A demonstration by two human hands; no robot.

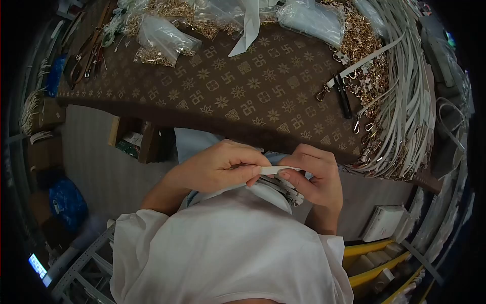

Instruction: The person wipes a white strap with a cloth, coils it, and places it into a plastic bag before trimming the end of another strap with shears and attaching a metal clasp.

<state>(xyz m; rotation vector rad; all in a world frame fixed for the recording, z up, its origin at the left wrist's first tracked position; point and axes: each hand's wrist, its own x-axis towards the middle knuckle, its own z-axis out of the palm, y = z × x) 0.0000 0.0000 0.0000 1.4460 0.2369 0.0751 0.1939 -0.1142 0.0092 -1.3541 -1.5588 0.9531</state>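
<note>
Near my lap, in front of the table edge, a short stretch of white flat strap [273, 170] runs between my two hands. My left hand [218, 164] pinches one end of it between thumb and fingers. On the other side my right hand [318, 175] is closed on the strap, with the thumb along its lower edge. The strap's ends are hidden in the fingers. Below my hands a bundle of whitish straps [290, 192] lies across my lap, partly covered by the white shirt [243, 238].
The brown patterned tablecloth [223, 81] covers the table ahead. Many pale straps [405, 101] hang over its right side beside a heap of gold clasps [362, 81]. Black pliers [343, 96], clear bags [167, 38] and scissors [78, 68] lie on it. A yellow rack [369, 248] stands at lower right.
</note>
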